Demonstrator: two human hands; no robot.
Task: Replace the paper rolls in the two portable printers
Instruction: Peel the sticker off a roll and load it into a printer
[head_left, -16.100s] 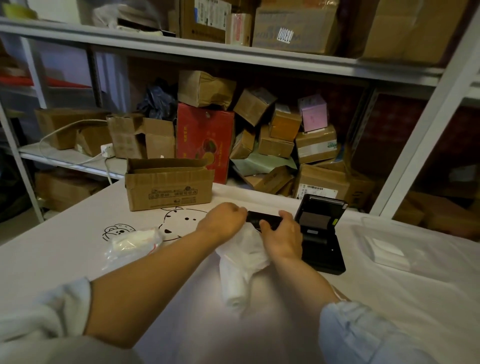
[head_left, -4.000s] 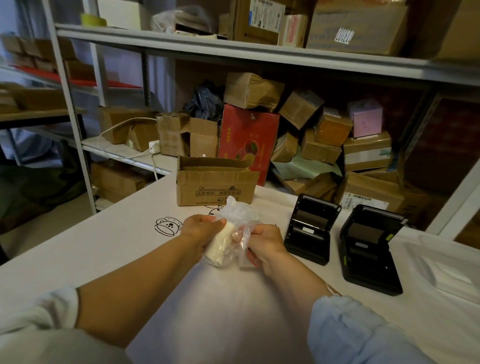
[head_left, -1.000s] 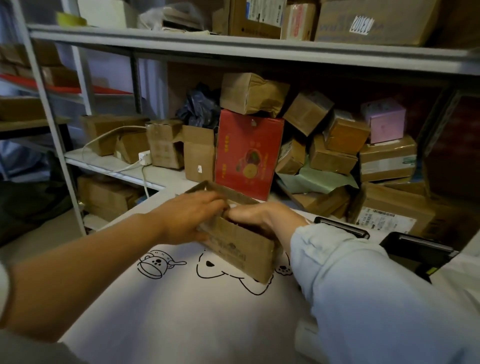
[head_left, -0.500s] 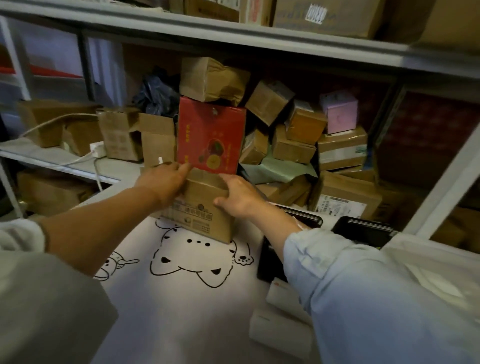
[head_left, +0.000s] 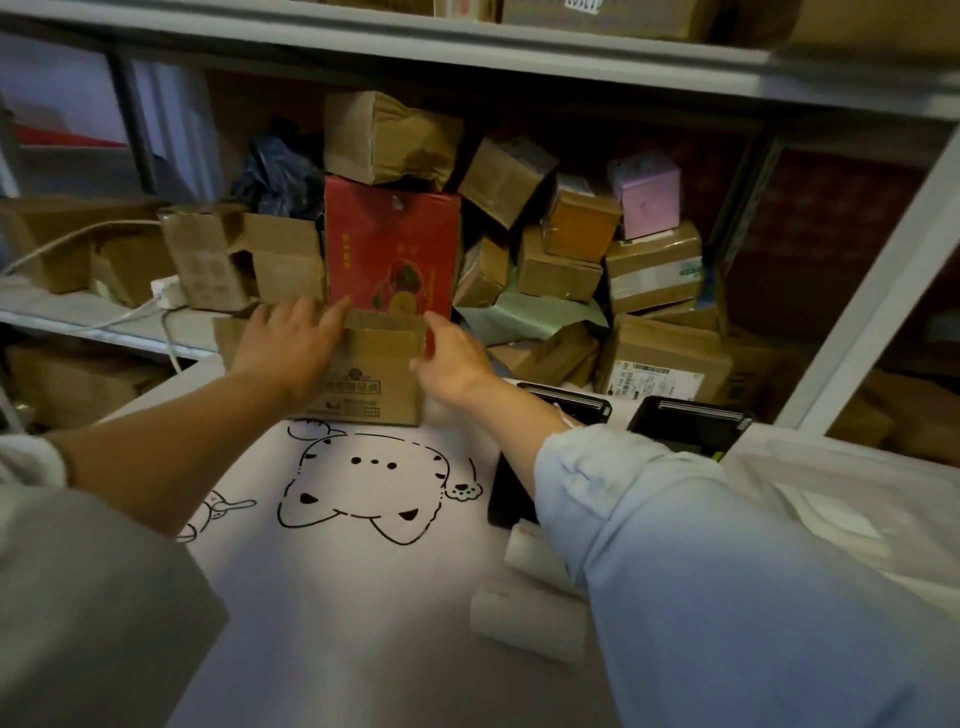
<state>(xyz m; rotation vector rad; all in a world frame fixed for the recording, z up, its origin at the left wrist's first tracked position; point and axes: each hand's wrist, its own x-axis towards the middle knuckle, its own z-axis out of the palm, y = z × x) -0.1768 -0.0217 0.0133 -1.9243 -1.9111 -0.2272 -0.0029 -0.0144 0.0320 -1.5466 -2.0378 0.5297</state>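
Two black portable printers stand at the table's far right with lids raised: the nearer printer (head_left: 569, 406) is partly hidden by my right forearm, the other printer (head_left: 687, 423) is to its right. Two white paper rolls (head_left: 524, 618) (head_left: 537, 558) lie on the table by my right sleeve. A small open cardboard box (head_left: 376, 374) stands at the far table edge. My left hand (head_left: 283, 345) lies over its front and top rim. My right hand (head_left: 452, 358) grips its right corner.
Behind the box a red carton (head_left: 392, 244) and several stacked brown parcels fill the shelf. A white shelf post (head_left: 872, 291) slants at the right. Clear plastic packaging (head_left: 857, 519) lies on the table's right. A power strip (head_left: 169, 293) with its cable sits on the left shelf.
The cardboard box, tilted and lifted between my hands a second ago, now stands upright farther back against the red carton. Both hands stay on it.
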